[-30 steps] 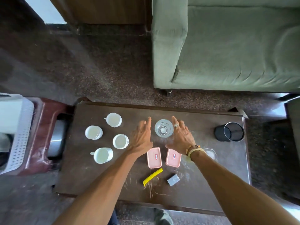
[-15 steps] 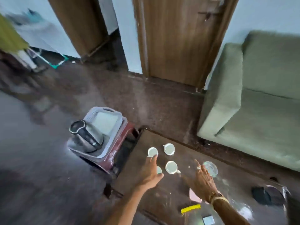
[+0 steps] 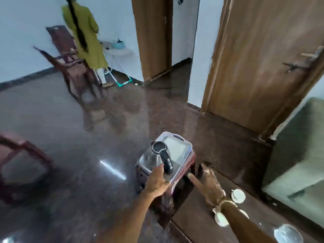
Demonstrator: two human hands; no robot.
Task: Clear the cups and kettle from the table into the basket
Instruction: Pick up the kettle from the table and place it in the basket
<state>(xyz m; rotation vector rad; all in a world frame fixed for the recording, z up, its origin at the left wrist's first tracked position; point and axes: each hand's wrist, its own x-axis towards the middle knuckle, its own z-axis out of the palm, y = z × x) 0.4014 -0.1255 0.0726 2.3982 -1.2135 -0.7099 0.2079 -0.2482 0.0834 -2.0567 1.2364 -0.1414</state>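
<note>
Beyond the table's (image 3: 196, 218) left end, kettle (image 3: 154, 156) is sitting in the basket (image 3: 182, 142) on a stool (image 3: 191, 160). Left hand (image 3: 157, 181), fingers spread and empty, is reaching at its handle; right hand (image 3: 208, 183), also spread and empty, is hovering over the table edge. Cups (image 3: 238, 195) are waiting on the table; next probably grab one.

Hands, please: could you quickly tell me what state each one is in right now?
Left hand: open, reaching at the kettle in the basket, holding nothing.
Right hand: open, fingers spread, holding nothing.
</note>
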